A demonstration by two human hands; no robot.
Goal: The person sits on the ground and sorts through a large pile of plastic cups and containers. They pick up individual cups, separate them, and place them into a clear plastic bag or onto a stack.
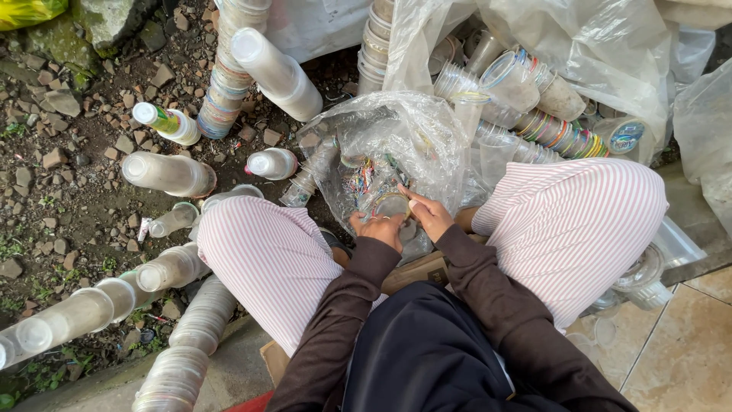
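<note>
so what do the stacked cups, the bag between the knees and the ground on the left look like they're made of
Stacked cups: thin clear to cloudy plastic, since you can see through them.
Bag: thin transparent plastic film, crinkled and glossy.
Ground: bare dirt with loose stone bits, matte.
Both hands hold a small round piece, probably also plastic.

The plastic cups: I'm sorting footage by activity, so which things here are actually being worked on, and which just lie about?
In hand:
- left hand and right hand on a clear cup
- clear plastic bag of peeled rims, open just beyond the hands

Lying about:
- stacked cup columns on the gravel
- mixed cups in the large bag
- cardboard under the forearms
</note>
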